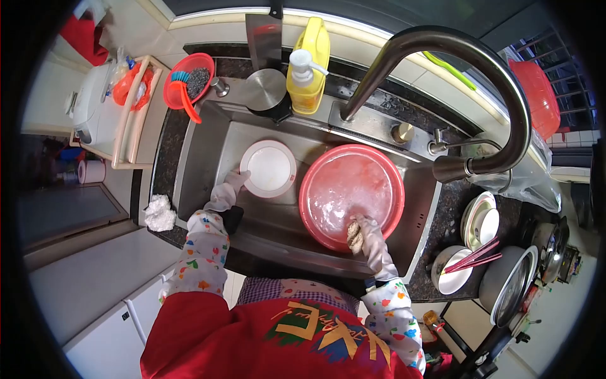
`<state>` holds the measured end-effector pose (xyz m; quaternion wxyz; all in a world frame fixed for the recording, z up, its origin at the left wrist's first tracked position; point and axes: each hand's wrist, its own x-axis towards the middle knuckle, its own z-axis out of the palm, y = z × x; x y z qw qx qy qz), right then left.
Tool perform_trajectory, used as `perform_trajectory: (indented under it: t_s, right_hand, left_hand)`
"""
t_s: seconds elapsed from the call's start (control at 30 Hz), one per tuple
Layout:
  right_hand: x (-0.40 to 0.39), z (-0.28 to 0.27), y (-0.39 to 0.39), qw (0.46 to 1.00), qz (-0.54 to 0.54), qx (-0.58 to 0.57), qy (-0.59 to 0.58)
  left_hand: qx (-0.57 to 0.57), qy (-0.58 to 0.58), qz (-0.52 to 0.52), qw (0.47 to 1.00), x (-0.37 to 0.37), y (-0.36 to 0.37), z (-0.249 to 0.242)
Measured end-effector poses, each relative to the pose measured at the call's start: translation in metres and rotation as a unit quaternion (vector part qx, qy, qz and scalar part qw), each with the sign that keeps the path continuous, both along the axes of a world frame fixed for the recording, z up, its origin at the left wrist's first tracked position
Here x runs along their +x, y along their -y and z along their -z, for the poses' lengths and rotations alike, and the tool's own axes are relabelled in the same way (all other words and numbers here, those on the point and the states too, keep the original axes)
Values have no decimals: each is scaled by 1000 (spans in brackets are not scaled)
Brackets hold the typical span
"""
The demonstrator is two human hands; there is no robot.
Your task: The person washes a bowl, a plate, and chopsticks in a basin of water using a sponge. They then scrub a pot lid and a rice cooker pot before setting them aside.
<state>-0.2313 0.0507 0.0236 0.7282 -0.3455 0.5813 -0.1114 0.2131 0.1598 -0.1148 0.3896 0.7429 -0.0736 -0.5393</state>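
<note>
My left hand [230, 189], in a pale glove, grips the left edge of a white plate [268, 168] inside the steel sink [243, 218]. Its thumb lies over the rim; the other fingers are hidden under the plate. My gloved right hand [375, 245] is closed on a tan scrubbing cloth [355, 236] at the near rim of a red basin [350, 189]. Cloudy, soapy water fills this basin, which stands in the sink's right half. Patterned sleeve covers reach up both forearms.
A tall curved faucet [499, 151] arches over the right side. Behind the sink stand a yellow soap bottle [308, 69], a metal pot [266, 90] and a red bowl [173, 95] with a brush. Stacked bowls [481, 221] and a bowl with chopsticks [449, 278] sit on the right counter.
</note>
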Motion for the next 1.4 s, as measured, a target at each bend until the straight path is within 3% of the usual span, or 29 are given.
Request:
perform_trajectory:
  t_s: [0.17, 0.27, 0.33, 0.37, 0.4, 0.43, 0.47, 0.57, 0.63, 0.7, 0.73, 0.8, 0.83, 0.93, 1.0, 1.1, 1.13, 1.17, 1.2, 1.23, 1.27, 1.33, 1.37, 1.4]
  right_hand:
    - [-5, 29, -4, 999, -17, -28, -41]
    - [-5, 38, -5, 997, -31, -44, -59]
    - [4, 18, -4, 998, -21, -3, -64]
    - [5, 8, -3, 997, -14, 39, -69]
    - [-4, 30, -9, 995, -45, -34, -82]
    - [-9, 38, -11, 995, -41, -34, -86]
    - [-15, 45, -13, 985, -81, -125, -83]
    - [-28, 61, -7, 965, -194, -138, -113]
    - [-19, 38, -8, 969, -172, -124, -129]
    - [-12, 12, -10, 974, -154, -111, -126]
    - [-4, -15, -8, 984, -120, -42, -126]
    - [-3, -22, -1, 986, -115, 72, -99]
    - [-6, -17, -4, 986, -114, 73, -100]
    - [-13, 6, -16, 987, -106, 7, -117]
    - [-25, 43, -25, 939, -220, -192, -182]
    - [-8, 1, -12, 838, -295, -306, -342]
    - [-11, 14, -17, 739, -286, -534, -293]
    - [-8, 13, -15, 739, -286, -534, -293]
    - [5, -1, -7, 813, -324, -343, -342]
    - [12, -8, -3, 849, -346, -135, -376]
    - [-3, 60, -19, 800, -419, -170, -394]
    - [9, 61, -26, 697, -516, -311, -387]
    - [10, 61, -27, 705, -556, -236, -371]
    - [45, -29, -7, 706, -592, -159, -354]
  left_hand:
    - [-77, 57, -8, 995, -12, 11, -47]
    - [-96, 71, 45, 992, -30, 20, -69]
    - [-167, 48, 84, 981, -48, 30, -73]
    - [-169, 45, 89, 981, -59, 37, -76]
    - [-163, 16, 96, 982, -75, 46, -92]
    - [-157, -15, 103, 982, -90, 55, -105]
    - [-148, -35, 113, 982, -104, 63, -111]
    - [-118, -33, 143, 982, -140, 83, -103]
    - [-95, -37, 150, 983, -160, 92, -85]
    - [-140, 101, 235, 957, -173, 95, -16]
    - [-125, 148, 256, 947, -187, 103, -69]
    - [-99, 184, 254, 944, -206, 110, -78]
    - [-72, 222, 250, 940, -212, 111, -79]
    - [-96, 200, 249, 943, -222, 112, -72]
    - [-108, 178, 246, 947, -220, 110, -53]
    - [-131, 109, 206, 964, -224, 109, -30]
    - [-140, 63, 170, 973, -226, 108, -27]
    - [-140, 63, 170, 974, -229, 106, -25]
    - [-150, 3, 125, 981, -233, 108, -36]
    - [-159, -57, 81, 982, -237, 109, -41]
    - [-159, -57, 82, 982, -238, 111, -46]
    - [-142, -30, 106, 984, -239, 112, -45]
    - [-139, -30, 108, 984, -239, 111, -45]
    - [-136, -13, 124, 983, -241, 111, -41]
